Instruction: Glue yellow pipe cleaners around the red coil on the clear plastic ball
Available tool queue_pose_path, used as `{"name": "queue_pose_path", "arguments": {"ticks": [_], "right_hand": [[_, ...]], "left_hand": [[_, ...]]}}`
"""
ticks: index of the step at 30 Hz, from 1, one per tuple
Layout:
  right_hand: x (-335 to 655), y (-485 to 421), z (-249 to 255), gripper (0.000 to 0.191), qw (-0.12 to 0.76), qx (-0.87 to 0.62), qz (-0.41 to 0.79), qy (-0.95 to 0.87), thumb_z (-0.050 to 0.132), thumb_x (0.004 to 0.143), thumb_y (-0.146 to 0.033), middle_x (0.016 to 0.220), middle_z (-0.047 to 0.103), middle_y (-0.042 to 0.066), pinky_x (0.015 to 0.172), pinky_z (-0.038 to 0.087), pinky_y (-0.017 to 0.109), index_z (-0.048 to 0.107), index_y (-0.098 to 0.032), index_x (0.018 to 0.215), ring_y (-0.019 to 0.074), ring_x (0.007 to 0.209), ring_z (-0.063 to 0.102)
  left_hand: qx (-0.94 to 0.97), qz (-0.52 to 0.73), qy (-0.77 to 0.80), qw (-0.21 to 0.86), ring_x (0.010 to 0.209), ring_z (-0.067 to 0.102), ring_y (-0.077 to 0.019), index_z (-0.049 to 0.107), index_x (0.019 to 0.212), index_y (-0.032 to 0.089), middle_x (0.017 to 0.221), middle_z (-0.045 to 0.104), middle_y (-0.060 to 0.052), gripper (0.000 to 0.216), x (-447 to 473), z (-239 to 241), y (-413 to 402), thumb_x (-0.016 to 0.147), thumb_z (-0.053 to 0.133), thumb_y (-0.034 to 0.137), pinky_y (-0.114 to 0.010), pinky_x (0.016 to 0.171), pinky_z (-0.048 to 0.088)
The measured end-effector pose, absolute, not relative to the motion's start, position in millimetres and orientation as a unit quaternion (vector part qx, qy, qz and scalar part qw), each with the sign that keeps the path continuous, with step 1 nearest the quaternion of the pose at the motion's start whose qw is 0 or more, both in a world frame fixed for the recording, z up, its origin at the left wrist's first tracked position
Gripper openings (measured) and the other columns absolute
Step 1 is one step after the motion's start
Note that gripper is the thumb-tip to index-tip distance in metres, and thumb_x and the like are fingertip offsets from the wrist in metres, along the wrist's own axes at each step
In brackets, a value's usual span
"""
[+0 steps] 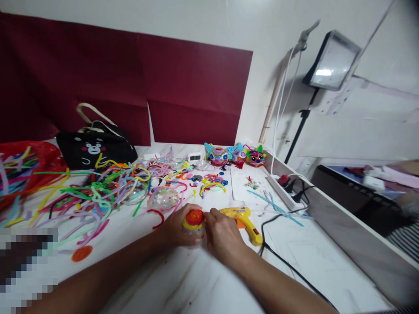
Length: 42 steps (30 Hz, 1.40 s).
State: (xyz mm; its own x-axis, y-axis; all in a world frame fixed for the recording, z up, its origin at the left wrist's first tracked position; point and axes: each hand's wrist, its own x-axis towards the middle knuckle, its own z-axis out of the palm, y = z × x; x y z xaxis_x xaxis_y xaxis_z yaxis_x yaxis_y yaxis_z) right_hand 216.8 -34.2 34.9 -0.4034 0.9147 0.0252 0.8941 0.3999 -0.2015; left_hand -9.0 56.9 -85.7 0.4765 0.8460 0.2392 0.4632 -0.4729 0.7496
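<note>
My left hand [179, 224] is clamped round an orange-topped ball [194, 216], well in from the worktop's [163, 288] right edge; my right hand's [223, 229] fingers bend together at its side, their grip hidden. Leftward, near the back edge, a red bag [55, 159] holds fuzzy strips [16, 170].

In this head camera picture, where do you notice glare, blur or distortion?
Head view: a bright glare patch shows on the lamp; head view: the left hand, right hand and orange-topped piece look soft, with fine detail lost; head view: the table seems stretched near the bottom edge; head view: coarse pixel blocks hide the lower-left corner.
</note>
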Motion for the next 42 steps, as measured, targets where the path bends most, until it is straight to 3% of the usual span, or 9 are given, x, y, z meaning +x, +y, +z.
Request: {"name": "queue_pose_path", "arguments": {"ticks": [12,25,42], "right_hand": [[217,-35,33,0.036,0.068,-0.541,0.079,-0.835,0.067,0.104,-0.015,0.127,0.081,0.019,0.086,0.057,0.036,0.078,-0.012,0.138,0.0326,0.111,0.083],[218,-35,32,0.039,0.065,-0.542,0.082,-0.834,0.069,0.105,-0.018,0.128,0.081,0.019,0.088,0.057,0.036,0.077,-0.012,0.143,0.0325,0.114,0.082],[219,-34,31,0.034,0.070,-0.539,0.078,-0.836,0.067,0.107,-0.015,0.124,0.081,0.018,0.085,0.057,0.037,0.078,-0.011,0.139,0.0321,0.110,0.083]], "left_hand": [[0.802,0.325,0.391,0.314,0.124,0.077,-0.0365,0.064,0.141,0.028,0.139,0.079,-0.009,0.095,-9,-83,51,0.063,0.100,0.069,-0.047,0.107,0.065],[0.800,0.332,0.382,0.324,0.129,0.076,-0.0370,0.065,0.143,0.027,0.143,0.079,-0.010,0.092,-7,-78,44,0.066,0.101,0.061,-0.048,0.112,0.064],[0.802,0.345,0.368,0.319,0.120,0.078,-0.0347,0.064,0.142,0.026,0.136,0.079,-0.009,0.092,-7,-79,44,0.069,0.097,0.072,-0.047,0.105,0.067]]}}
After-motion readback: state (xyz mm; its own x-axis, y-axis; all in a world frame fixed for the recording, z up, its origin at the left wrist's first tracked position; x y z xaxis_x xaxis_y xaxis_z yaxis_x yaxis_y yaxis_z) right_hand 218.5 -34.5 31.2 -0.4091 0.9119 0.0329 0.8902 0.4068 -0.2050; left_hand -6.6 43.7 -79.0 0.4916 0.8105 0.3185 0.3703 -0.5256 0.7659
